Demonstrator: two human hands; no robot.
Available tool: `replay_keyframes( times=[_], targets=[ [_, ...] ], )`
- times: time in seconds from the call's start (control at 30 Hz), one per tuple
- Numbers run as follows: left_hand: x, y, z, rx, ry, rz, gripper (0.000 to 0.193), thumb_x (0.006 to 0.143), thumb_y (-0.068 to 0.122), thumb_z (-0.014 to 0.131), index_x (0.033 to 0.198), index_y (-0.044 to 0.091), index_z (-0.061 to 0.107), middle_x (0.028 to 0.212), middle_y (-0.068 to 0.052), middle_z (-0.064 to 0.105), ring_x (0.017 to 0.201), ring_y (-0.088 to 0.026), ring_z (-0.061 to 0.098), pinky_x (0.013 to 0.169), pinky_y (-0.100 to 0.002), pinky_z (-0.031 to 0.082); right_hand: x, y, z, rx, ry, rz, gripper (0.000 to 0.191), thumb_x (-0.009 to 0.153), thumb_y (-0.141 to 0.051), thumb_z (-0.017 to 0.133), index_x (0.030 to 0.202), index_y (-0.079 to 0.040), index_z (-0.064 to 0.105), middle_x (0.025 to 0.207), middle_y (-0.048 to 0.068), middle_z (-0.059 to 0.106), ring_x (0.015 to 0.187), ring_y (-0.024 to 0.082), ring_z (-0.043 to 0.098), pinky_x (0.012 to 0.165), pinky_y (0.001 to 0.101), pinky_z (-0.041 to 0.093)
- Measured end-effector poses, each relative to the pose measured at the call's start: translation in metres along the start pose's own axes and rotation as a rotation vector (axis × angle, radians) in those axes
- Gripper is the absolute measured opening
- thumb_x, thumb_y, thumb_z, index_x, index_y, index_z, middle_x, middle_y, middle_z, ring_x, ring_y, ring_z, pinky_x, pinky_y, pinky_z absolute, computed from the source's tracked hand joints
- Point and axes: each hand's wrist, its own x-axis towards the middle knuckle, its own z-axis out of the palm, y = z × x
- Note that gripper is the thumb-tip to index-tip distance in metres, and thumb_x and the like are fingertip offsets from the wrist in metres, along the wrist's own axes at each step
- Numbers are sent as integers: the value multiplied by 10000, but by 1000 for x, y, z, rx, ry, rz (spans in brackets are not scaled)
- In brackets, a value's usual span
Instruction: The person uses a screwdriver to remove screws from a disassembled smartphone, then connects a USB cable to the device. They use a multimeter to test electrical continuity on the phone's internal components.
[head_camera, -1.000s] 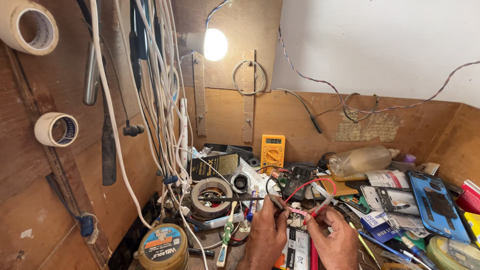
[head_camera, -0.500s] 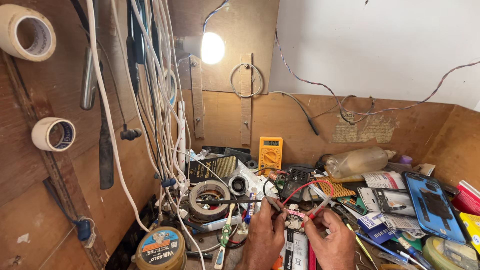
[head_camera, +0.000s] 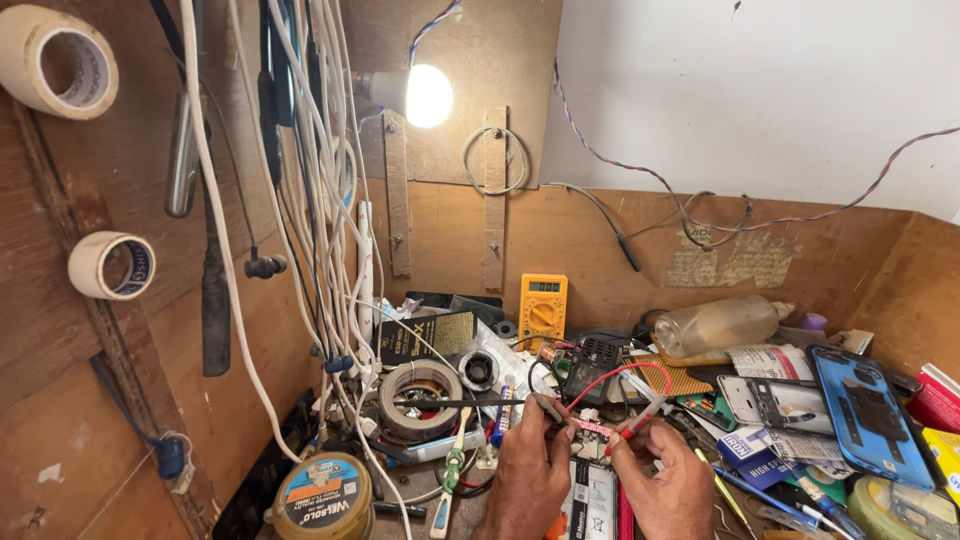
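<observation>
My left hand (head_camera: 528, 478) pinches a black probe (head_camera: 548, 407) at the bottom middle of the cluttered bench. My right hand (head_camera: 668, 485) grips a red probe (head_camera: 641, 416). Both probe tips meet on a small pink and white part (head_camera: 594, 428) held between my fingers. A red lead (head_camera: 610, 380) and a black lead run back toward the yellow multimeter (head_camera: 542, 308), which leans upright against the wooden back wall. Under my hands lies a white and black box (head_camera: 592, 495).
White cables (head_camera: 320, 200) hang down the left wall beside two tape rolls (head_camera: 112, 266). A lit bulb (head_camera: 428, 95) glows above. A grey tape roll (head_camera: 420, 398), round tin (head_camera: 322, 495), lying plastic bottle (head_camera: 720, 325), blue phone case (head_camera: 862, 415) and small packets crowd the bench.
Both hands stay on the probes at the small part. The view has only drifted slightly.
</observation>
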Motion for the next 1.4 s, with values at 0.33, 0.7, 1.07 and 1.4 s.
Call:
replay_keyframes(
  times=[0.33, 0.7, 1.07, 1.4],
  targets=[
    [0, -3, 1, -18, 6, 4, 124, 969, 53, 598, 1064, -1, 541, 853, -192, 744, 855, -318, 784, 696, -426, 566, 0, 4, -1, 37, -17, 26, 153, 851, -36, 745, 990, 26, 727, 808, 106, 800, 739, 111, 725, 668, 271, 559],
    [-1, -8, 3, -17, 37, 49, 113, 954, 21, 593, 1051, -2, 542, 860, -184, 745, 879, -331, 781, 697, -424, 564, -1, -3, -3, -21, -25, 44, 159, 847, -61, 748, 982, 18, 724, 832, 85, 804, 772, 103, 753, 704, 266, 573],
    [-1, -7, 2, -20, 48, 86, 119, 949, 20, 597, 1050, -4, 539, 856, -192, 737, 869, -353, 767, 685, -440, 557, -2, -9, -3, -70, 0, 24, 152, 827, -76, 779, 943, 14, 738, 797, 69, 805, 728, 84, 720, 682, 257, 551],
    [-1, -7, 2, -15, 48, 92, 118, 957, 36, 605, 1048, -5, 542, 842, -194, 735, 852, -350, 768, 674, -440, 556, -3, -10, -2, -84, -2, -15, 151, 822, -74, 782, 944, 7, 742, 789, 82, 804, 712, 97, 731, 664, 269, 551]
  ],
)
